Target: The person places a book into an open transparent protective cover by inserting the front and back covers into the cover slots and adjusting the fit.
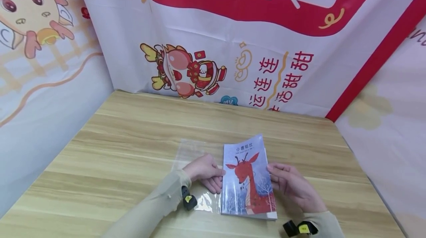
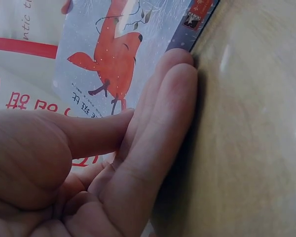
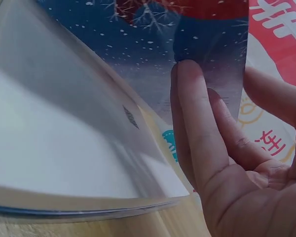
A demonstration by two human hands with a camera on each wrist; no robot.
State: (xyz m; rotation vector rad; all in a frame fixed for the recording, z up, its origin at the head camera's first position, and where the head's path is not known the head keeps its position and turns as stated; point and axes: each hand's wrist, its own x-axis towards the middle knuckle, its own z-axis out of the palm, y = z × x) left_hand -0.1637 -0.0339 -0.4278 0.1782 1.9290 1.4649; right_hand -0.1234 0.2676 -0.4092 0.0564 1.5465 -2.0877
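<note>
A picture book with a red deer on its blue cover stands tilted up over the table, between both hands. My left hand pinches its left edge, thumb on the cover side; in the left wrist view the fingers run along the spine. At the opposite edge, my right hand grips the book between thumb and fingers. The right wrist view shows those fingers against a snowy blue printed cover, parted from the white pages. Clear plastic film lies under and beside my left hand.
The wood-grain table extends around the book. Behind it hangs a white and red printed cloth, with further printed cloths at the left and right sides. Each wrist wears a black strap with a small camera.
</note>
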